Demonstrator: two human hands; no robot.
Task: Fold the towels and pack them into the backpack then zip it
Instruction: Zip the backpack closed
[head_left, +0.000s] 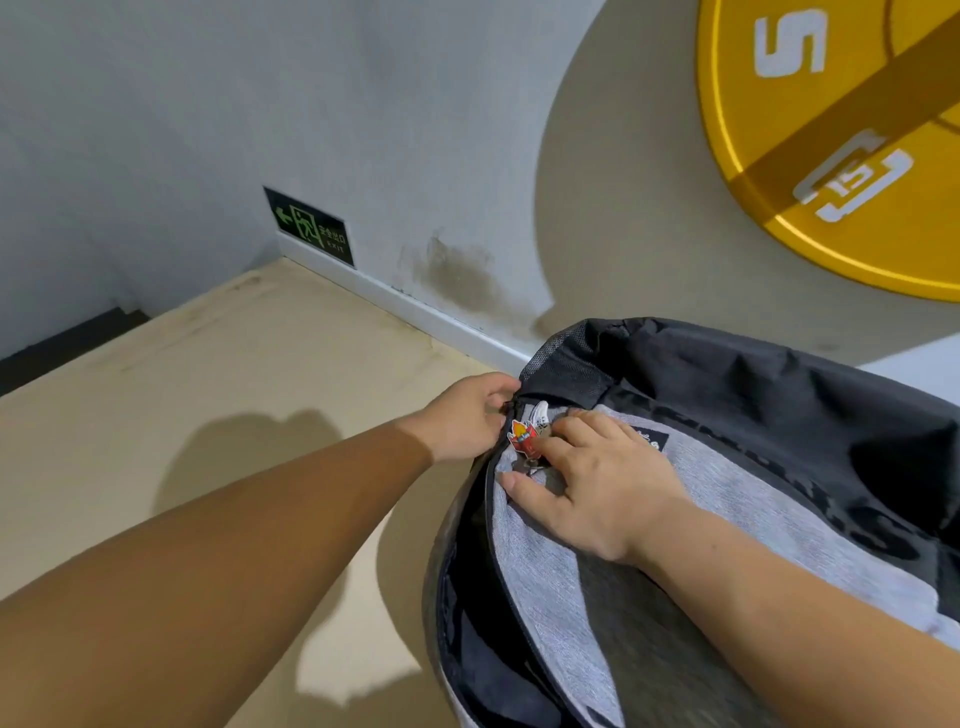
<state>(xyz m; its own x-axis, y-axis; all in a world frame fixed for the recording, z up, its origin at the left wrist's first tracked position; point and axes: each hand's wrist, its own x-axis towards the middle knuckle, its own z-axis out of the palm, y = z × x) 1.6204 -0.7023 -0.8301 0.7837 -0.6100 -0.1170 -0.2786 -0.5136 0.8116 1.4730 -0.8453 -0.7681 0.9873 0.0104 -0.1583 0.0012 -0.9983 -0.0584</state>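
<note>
Grey fabric (727, 499) lies under my flat right hand (597, 483), while fingers (496, 388) of my left hand (462, 415) pinch the backpack (753, 384) at its far edge, the zip (487, 519) running back toward me.

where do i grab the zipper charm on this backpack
Probably pinch the charm near its top, at the backpack seam, coming from the left; the right hand lies flat on the grey fabric and blocks the other side.

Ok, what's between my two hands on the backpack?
A small red and orange charm lies between the left hand and right hand on the backpack, shown in the head view.
</note>
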